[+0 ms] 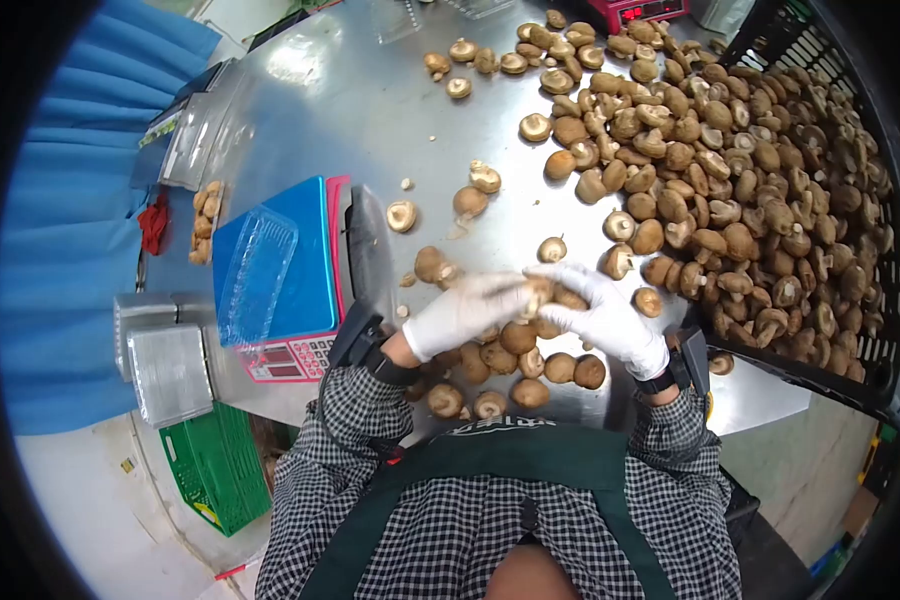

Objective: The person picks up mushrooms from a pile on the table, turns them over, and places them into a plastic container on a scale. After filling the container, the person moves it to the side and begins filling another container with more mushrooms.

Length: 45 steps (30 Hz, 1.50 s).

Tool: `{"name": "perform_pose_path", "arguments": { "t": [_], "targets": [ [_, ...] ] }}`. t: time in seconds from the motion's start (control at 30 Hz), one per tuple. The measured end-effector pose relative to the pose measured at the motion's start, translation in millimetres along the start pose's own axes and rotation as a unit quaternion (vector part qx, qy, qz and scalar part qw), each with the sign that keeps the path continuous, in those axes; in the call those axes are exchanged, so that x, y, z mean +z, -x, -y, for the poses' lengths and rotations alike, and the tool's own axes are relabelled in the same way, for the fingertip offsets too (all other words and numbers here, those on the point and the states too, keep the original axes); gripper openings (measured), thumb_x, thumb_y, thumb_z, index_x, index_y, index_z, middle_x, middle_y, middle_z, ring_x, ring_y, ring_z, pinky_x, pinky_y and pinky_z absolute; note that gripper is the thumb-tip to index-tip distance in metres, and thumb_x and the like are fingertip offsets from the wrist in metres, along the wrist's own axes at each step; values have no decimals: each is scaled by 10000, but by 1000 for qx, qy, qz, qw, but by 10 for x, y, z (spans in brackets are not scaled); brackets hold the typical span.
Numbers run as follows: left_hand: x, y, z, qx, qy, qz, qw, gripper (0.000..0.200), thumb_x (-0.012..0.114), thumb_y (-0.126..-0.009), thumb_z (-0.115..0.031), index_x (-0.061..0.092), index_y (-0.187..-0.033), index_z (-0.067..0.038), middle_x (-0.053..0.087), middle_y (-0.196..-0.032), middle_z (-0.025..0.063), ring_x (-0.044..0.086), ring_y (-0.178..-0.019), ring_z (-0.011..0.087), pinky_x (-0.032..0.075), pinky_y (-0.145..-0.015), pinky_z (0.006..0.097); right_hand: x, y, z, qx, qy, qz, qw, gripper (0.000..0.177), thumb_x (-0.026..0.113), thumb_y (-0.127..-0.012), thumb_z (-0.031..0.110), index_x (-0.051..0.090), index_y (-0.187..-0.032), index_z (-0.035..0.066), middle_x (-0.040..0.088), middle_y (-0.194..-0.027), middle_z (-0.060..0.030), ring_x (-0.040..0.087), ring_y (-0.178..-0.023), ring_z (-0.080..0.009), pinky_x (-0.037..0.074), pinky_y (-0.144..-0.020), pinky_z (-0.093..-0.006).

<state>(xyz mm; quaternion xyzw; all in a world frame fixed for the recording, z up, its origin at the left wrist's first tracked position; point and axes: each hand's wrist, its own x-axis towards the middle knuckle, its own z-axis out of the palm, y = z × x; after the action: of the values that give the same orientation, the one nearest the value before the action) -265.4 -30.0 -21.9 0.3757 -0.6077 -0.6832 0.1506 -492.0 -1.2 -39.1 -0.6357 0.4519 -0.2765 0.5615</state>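
Observation:
My left hand (465,312), in a white glove, reaches in over the steel table with its fingertips closed at a shiitake mushroom (536,296). Facing it, my gloved right hand (605,318) curls thumb and fingers around another shiitake mushroom (568,298). The two hands nearly meet, and the fingers partly hide what lies between them. Below them, close to my apron, several loose mushrooms (517,338) lie on the table. A few more, with a stem-up mushroom (401,216) among them, are spread beyond my left hand.
A tipped black crate (885,345) spills a large mushroom heap (730,190) on the right. To the left, a pink scale with a blue platform (315,250) carries a clear plastic tray (260,270). Stacked trays (170,375) and a green crate (215,470) are farther left.

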Motion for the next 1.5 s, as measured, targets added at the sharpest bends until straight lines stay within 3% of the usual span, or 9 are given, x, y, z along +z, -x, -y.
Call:
{"name": "perform_pose_path", "arguments": {
  "t": [0.17, 0.33, 0.63, 0.83, 0.87, 1.0, 1.17, 1.27, 1.5],
  "targets": [
    [-28, 109, -20, 83, -492, 0, 867, 441, 750, -768, -275, 651, -1150, -79, 612, -982, 138, 607, -932, 315, 490, -827, 356, -150, 82, -227, 48, 74, -38, 995, 406, 674, -868, 309, 616, -1188, 67, 627, -1101, -128, 613, -1030, -256, 486, -902, -346],
    [-211, -535, -20, 162, -425, -140, 880, 384, 699, -802, -330, 651, -1087, -78, 614, -981, 120, 630, -879, 309, 506, -776, 395, -363, -291, -241, -31, 402, -258, 878, 387, 671, -826, 244, 603, -1176, 94, 583, -1086, -105, 585, -956, -285, 484, -838, -387],
    [-330, -1780, 319, 58, -439, -241, 864, 497, 641, -837, -363, 549, -1236, -80, 567, -1209, 167, 581, -1091, 336, 470, -918, 406, -610, -902, -609, 0, 652, -231, 722, 450, 638, -783, 183, 568, -1222, 110, 561, -1085, -77, 557, -934, -252, 449, -759, -360],
    [-424, -1621, 326, 23, -300, -217, 929, 399, 653, -859, -281, 555, -1159, -36, 668, -957, 121, 649, -936, 244, 504, -827, 340, -627, -641, -446, -54, 62, -320, 944, 445, 720, -821, 224, 597, -1206, 39, 629, -1087, -76, 606, -956, -206, 486, -838, -325],
    [-431, -1562, 313, -8, -161, -179, 971, 382, 644, -874, -271, 550, -1162, -40, 667, -969, 99, 641, -932, 204, 501, -812, 307, -611, -531, -333, 51, -179, -280, 942, 415, 673, -883, 229, 588, -1223, 7, 649, -1046, -57, 597, -918, -130, 476, -805, -250],
    [-377, -1418, 232, -19, 108, -104, 988, 394, 602, -910, -243, 485, -1239, -60, 638, -1049, 53, 610, -912, 119, 482, -784, 245, -474, -354, -275, 38, -420, -194, 886, 370, 553, -950, 334, 597, -1184, 50, 658, -999, -46, 590, -863, -102, 477, -729, -222],
    [-274, -1389, 199, 44, 208, -47, 976, 454, 556, -926, -247, 428, -1319, -61, 605, -1039, 40, 606, -894, 122, 471, -753, 266, -456, -214, -196, 155, -483, -275, 817, 388, 531, -936, 327, 569, -1206, 51, 632, -1019, -34, 593, -860, -112, 486, -731, -224],
    [-260, -1428, 166, 19, 228, -54, 972, 398, 547, -931, -259, 477, -1270, -61, 581, -1025, 22, 599, -877, 112, 472, -731, 263, -532, -71, -257, -50, -348, -265, 898, 393, 483, -968, 350, 566, -1191, 37, 626, -1029, -56, 588, -845, -116, 490, -758, -240],
    [20, -1854, 61, 37, 0, -101, 994, 384, 648, -869, -250, 553, -1200, -81, 557, -1035, 33, 612, -886, 167, 491, -710, 304, -415, 132, -259, 4, -322, -241, 915, 412, 537, -972, 313, 533, -1247, 7, 630, -1068, -71, 594, -944, -128, 484, -827, -249]
  ]
}}
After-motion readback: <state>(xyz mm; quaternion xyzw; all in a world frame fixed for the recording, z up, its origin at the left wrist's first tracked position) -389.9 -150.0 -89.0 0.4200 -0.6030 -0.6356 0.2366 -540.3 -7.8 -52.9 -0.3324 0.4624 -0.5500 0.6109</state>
